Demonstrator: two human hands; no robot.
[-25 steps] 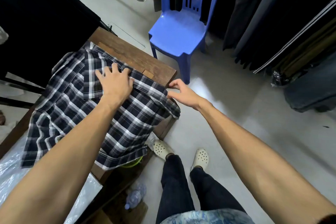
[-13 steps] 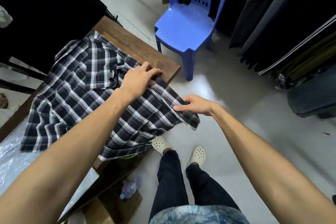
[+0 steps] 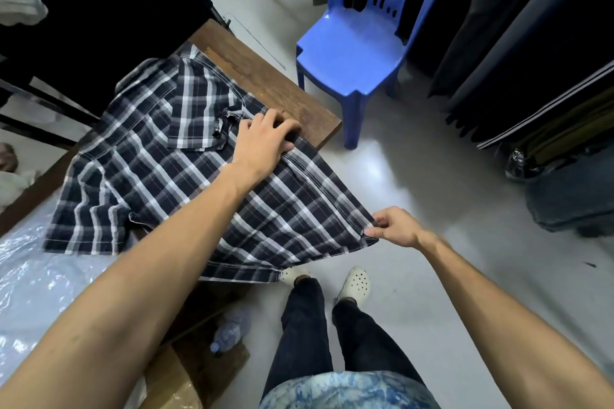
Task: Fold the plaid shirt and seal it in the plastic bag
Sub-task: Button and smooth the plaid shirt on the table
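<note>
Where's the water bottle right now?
In the head view, lower centre, the water bottle lies below the wooden table, just left of the person's trousers.

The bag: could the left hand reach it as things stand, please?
Probably yes: the bag lies bare on that side, nothing between, though the left hand holds the shirt.

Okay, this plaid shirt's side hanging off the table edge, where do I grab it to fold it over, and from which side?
Probably the stitched corner of the plaid shirt, where the right hand pinches it, coming from the open floor side. That panel is stretched clear of the table, so fingers fit underneath, while the left hand holds the rest.
</note>
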